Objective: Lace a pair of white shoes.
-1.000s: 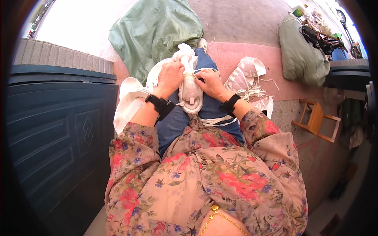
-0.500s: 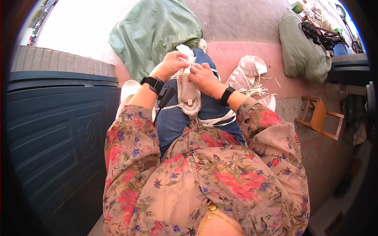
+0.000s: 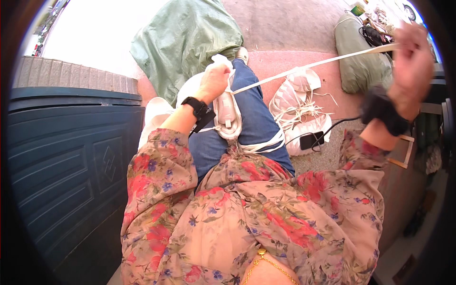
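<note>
Seen from above, a person in a floral blouse (image 3: 228,204) and blue jeans (image 3: 209,152) sits with a pale white shoe (image 3: 226,111) lying lengthwise on the lap, between the thighs. The left hand (image 3: 214,83) is curled around the white material at the shoe's far end, gripping it. The right hand (image 3: 412,66), blurred, is raised far out to the right, its fingers closed on a flat white lace (image 3: 308,69) that stretches taut, slanting down to the shoe. Each wrist wears a black band, and a thin black cable runs near the right one to a small black device (image 3: 312,141). More white laces (image 3: 266,143) lie across the right thigh. Beside the right leg sits a heap of pale shoe pieces (image 3: 290,99) with tangled laces. A large green sack (image 3: 190,42) lies ahead, a second green bag (image 3: 363,78) stands upper right, and a dark blue panelled door (image 3: 61,156) fills the left side.
</note>
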`<action>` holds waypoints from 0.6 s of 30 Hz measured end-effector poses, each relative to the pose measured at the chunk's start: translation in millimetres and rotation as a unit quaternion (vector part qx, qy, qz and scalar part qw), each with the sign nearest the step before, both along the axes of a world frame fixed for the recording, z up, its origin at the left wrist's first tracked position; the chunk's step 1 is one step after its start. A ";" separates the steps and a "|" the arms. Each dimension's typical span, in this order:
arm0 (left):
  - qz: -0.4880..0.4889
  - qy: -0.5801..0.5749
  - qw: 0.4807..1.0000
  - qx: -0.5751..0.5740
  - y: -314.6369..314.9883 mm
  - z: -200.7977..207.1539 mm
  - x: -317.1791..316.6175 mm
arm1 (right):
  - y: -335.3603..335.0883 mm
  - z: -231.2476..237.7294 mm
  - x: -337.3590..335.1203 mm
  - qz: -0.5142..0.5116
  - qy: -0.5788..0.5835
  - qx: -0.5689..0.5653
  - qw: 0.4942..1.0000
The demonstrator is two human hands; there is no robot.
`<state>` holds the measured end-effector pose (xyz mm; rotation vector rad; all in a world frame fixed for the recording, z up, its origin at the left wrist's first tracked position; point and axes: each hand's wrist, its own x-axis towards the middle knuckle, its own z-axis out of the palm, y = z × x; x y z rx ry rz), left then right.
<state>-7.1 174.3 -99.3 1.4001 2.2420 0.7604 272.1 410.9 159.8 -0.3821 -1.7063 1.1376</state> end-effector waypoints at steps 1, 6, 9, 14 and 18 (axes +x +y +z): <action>0.045 0.002 0.999 0.023 -17.4 -15.3 -13.2 | -23.4 -47.8 -40.9 0.096 0.063 -0.128 0.985; 0.029 -0.055 0.998 0.009 -64.9 -40.4 -33.4 | -142.9 -213.9 -128.6 0.230 -0.306 -0.162 0.909; 0.002 -0.103 0.995 0.004 -64.6 -41.0 -27.2 | -187.0 -280.0 -150.3 0.211 -0.430 -0.084 0.874; 0.005 -0.086 0.995 -0.042 -69.5 -32.9 -26.2 | -221.2 -288.1 -163.0 0.105 -0.488 0.057 0.865; 0.035 -0.215 0.976 0.005 -72.0 -35.8 -22.7 | -222.1 -295.8 -165.3 0.092 -0.490 0.131 0.857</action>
